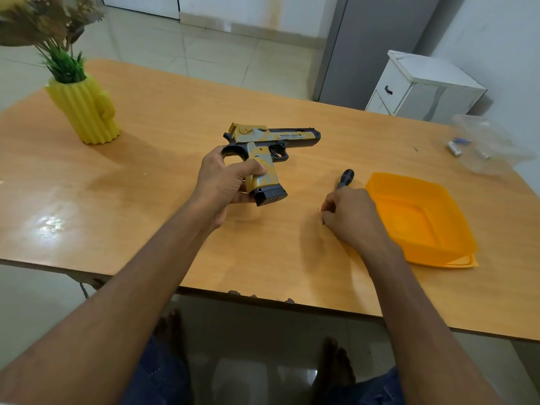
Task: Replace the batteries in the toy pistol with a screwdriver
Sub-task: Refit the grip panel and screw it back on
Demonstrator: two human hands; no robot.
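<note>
My left hand [225,182] grips the yellow, grey and black toy pistol [271,144] by its handle, just above the wooden table [163,176], barrel pointing right. My right hand [350,214] holds the screwdriver [345,178]; its black handle sticks out beyond my fingers and the small tip shows at my fingertips near the table. Batteries [455,147] lie inside a clear plastic bag [488,147] at the table's far right.
An orange plastic box [420,220] sits on its lid just right of my right hand. A yellow cactus-shaped vase [84,109] with plants stands at the far left. A white cabinet [420,86] stands beyond the table.
</note>
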